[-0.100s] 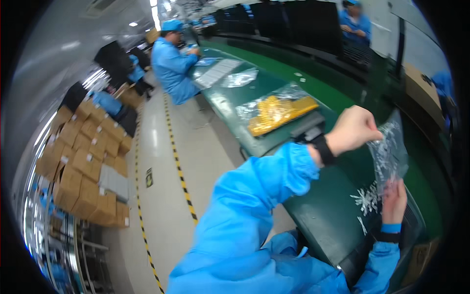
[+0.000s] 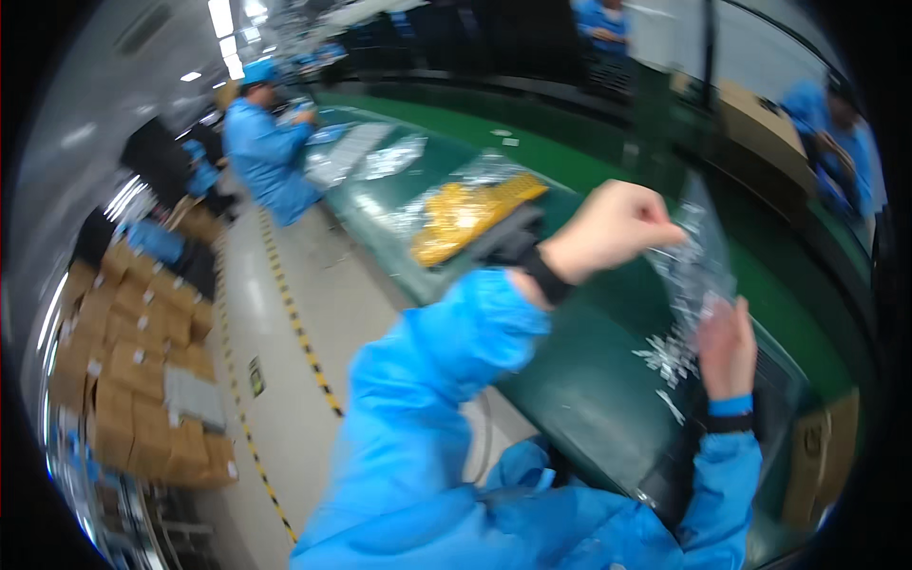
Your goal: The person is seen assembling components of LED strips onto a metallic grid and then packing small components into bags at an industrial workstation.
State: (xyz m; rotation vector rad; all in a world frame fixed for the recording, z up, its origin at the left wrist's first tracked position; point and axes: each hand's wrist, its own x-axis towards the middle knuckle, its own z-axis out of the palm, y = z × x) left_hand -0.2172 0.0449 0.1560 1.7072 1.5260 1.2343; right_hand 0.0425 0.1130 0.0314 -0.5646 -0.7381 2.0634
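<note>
My left hand (image 2: 622,228) is closed in a pinch on the upper edge of a clear plastic bag (image 2: 701,252), which hangs over the green table. My right hand (image 2: 727,351) holds the lower part of the same bag, its fingers pointing up along the plastic; some of them are hidden or blurred behind it. Small pale pieces show inside the bag. Right below, a loose heap of small white strip-like pieces (image 2: 668,359) lies on the green tabletop (image 2: 570,389), with one stray piece (image 2: 671,407) nearer to me.
Farther along the table lie a bag of yellow parts (image 2: 475,217), a dark object behind my left wrist, and more clear bags (image 2: 394,157). A co-worker in blue (image 2: 266,152) sits at the far left end. Cardboard boxes (image 2: 123,380) are stacked across the marked aisle; another carton (image 2: 822,456) stands at right.
The whole scene has shifted left in view as my head turned. Both hands keep their hold on the bag; the heap of white pieces looks much the same.
</note>
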